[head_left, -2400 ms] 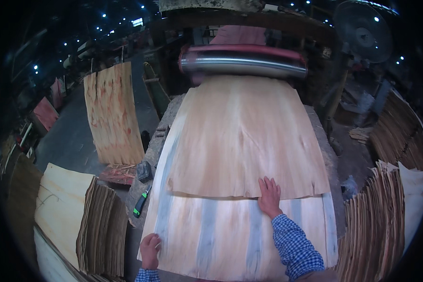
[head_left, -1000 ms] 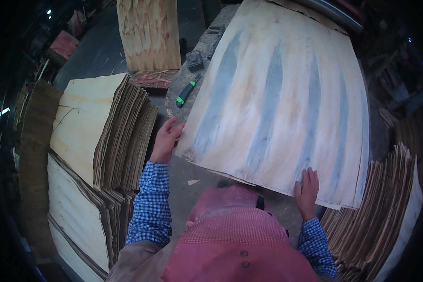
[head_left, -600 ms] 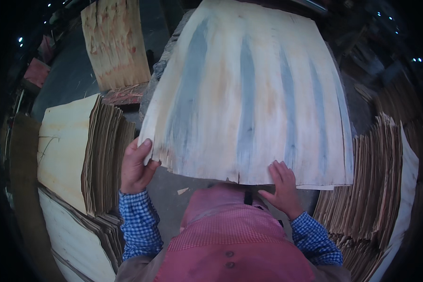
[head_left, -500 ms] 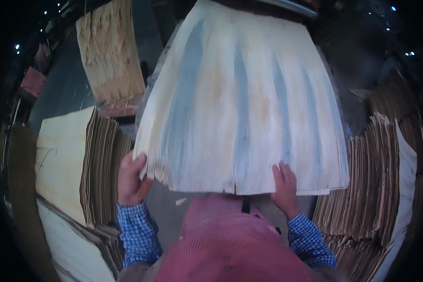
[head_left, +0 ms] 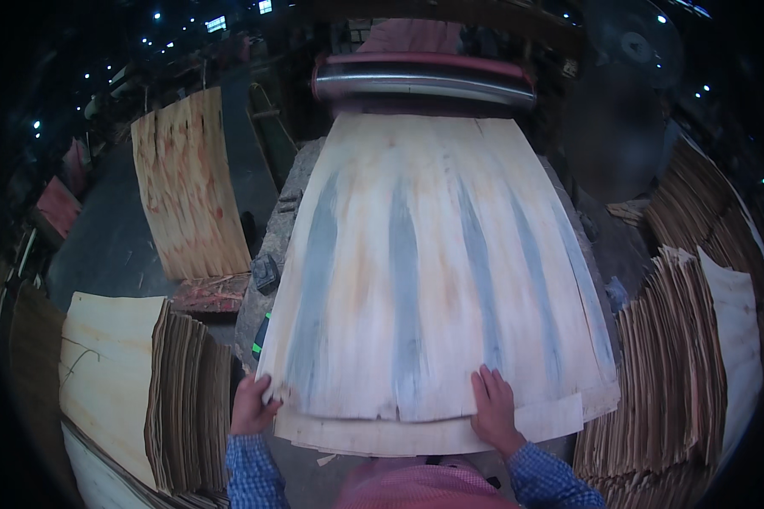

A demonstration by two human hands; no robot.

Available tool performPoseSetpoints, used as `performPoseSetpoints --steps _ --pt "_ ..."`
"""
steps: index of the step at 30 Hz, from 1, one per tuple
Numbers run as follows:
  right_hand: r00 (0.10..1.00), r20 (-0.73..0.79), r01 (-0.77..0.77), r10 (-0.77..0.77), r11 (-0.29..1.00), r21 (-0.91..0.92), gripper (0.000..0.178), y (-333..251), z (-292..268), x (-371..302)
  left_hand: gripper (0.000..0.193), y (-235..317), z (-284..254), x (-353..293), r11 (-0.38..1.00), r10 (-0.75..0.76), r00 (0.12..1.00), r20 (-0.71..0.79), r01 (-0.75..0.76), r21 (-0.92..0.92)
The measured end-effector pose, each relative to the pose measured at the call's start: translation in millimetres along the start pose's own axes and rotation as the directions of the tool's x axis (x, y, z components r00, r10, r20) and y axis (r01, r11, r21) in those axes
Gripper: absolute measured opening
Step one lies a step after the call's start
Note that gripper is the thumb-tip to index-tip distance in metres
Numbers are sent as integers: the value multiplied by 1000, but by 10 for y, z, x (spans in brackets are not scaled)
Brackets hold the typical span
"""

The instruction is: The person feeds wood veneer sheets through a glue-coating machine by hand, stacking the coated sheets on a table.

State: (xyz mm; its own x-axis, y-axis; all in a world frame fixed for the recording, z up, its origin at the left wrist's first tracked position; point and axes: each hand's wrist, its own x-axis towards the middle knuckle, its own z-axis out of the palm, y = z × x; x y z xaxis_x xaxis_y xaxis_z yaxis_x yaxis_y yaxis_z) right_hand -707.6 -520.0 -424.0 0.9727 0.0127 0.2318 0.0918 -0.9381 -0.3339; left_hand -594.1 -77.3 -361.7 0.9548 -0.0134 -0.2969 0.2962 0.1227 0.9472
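Note:
A large pale wood veneer sheet (head_left: 437, 280) with blue-grey streaks stretches away from me over a stack. At its near left corner my left hand (head_left: 253, 403) is closed, pinching the edge between thumb and fingers. My right hand (head_left: 492, 411) grips the near edge right of the middle, fingers on top; its thumb is hidden. Beneath the streaked sheet, the edge of another pale veneer sheet (head_left: 348, 434) sticks out toward me. The streaked sheet's far end lies just before a shiny metal roller (head_left: 424, 82) with a red cover.
Stacks of veneer stand close on the left (head_left: 187, 399) and right (head_left: 654, 373). Farther left, a reddish-grained veneer sheet (head_left: 187, 182) leans upright. A worn table edge (head_left: 267, 229) with small dark objects shows left of the sheet. A blurred round machine part (head_left: 628, 51) stands far right.
The view has tilted up, bringing the roller fully into sight. More of the lower sheet's near edge now shows under the streaked one. Both hands keep their places on its edge.

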Motion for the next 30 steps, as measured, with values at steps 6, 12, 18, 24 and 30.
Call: performPoseSetpoints --steps 6,12,18,24,30 --pt "999 -36 -32 31 999 -29 73 656 554 1407 28 -282 173 696 964 21 941 -337 -109 -244" --pt "994 -103 -48 31 985 -167 74 1410 886 2580 26 -833 142 38 986 -2 896 -443 77 150" --pt "982 -167 -120 90 977 -175 60 1691 938 3520 26 -1162 205 150 898 31 843 -538 213 385" --pt "986 -167 -39 2 975 -219 45 1429 1025 2864 34 -1032 144 429 748 87 767 -635 371 551" --pt "999 -14 31 -32 997 -66 45 951 710 1144 23 -503 -146 450 797 -174 890 -421 379 471"
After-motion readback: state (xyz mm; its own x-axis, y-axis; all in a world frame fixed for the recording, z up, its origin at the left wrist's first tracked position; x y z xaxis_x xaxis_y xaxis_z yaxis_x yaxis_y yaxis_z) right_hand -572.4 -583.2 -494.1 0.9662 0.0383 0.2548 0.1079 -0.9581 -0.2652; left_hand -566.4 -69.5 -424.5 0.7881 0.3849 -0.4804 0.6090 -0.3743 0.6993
